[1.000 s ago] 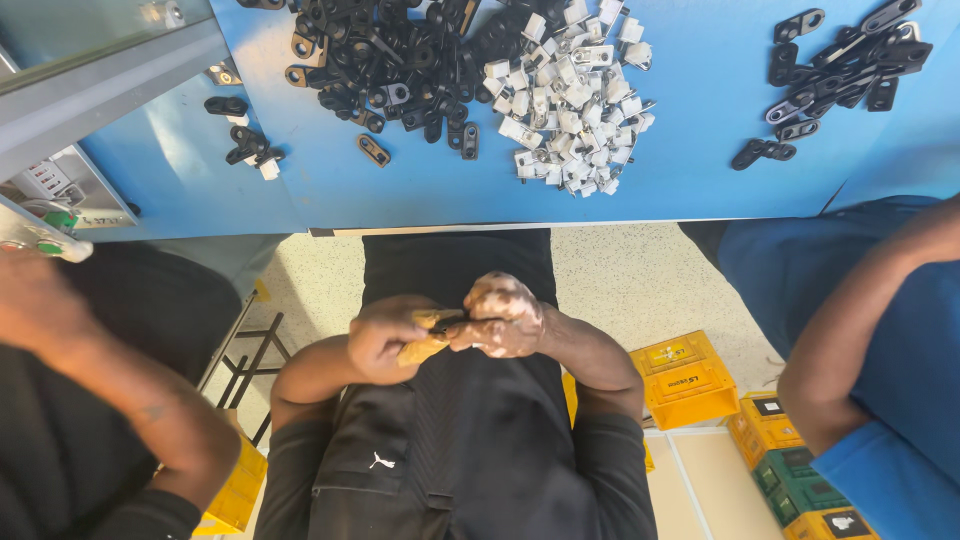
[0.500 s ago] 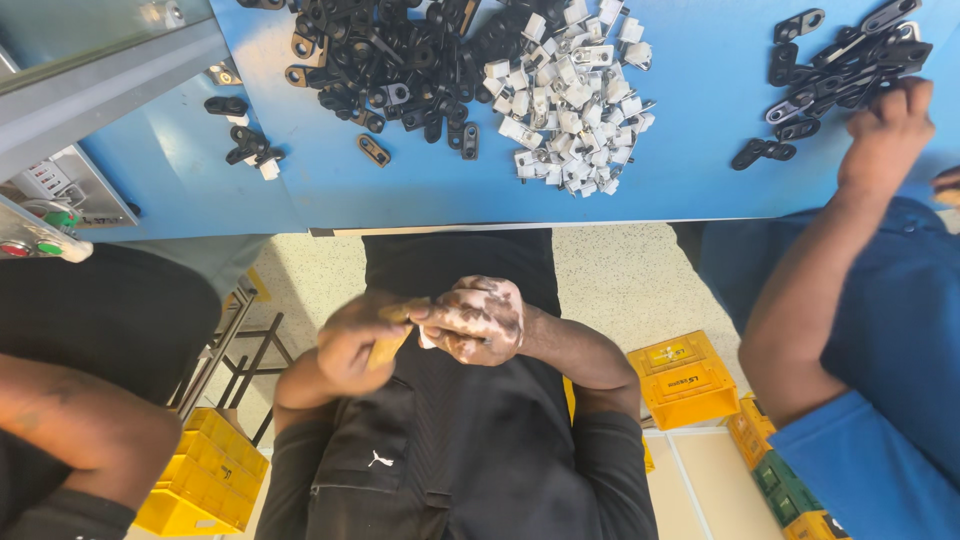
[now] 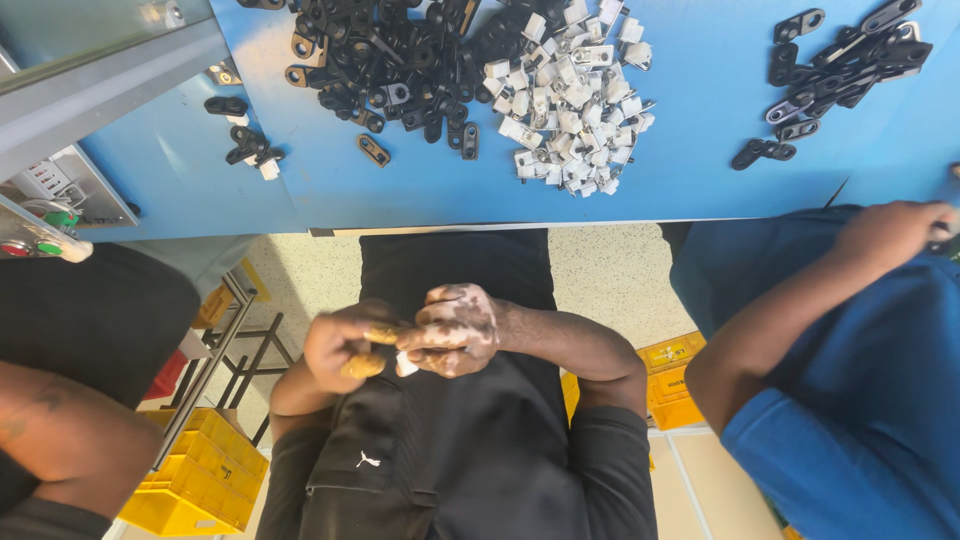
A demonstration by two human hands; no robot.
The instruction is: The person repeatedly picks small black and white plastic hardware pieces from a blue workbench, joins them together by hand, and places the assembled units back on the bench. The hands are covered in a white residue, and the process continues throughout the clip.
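My left hand (image 3: pixel 345 345) and my right hand (image 3: pixel 455 330) are pressed together over my lap, below the blue table (image 3: pixel 700 170). Both are closed around a small white part (image 3: pixel 405 365) that shows between the fingers. The fingertips of my left hand look yellow. On the table ahead lie a heap of black plastic parts (image 3: pixel 390 60) and, to its right, a heap of white parts (image 3: pixel 570 90). Neither hand touches the table.
A person in blue sits at the right, one hand (image 3: pixel 890 230) at the table edge, near more black parts (image 3: pixel 840 60). Another person's arm (image 3: pixel 60 440) is at the lower left. Yellow crates (image 3: pixel 200 470), yellow boxes (image 3: pixel 675 380) and a control box (image 3: pixel 40 215) are around.
My hands stayed together, shifting their grip slightly. The person in blue reached to the black parts at the right, then drew the hand back to the table edge. The arm at the left moved down.
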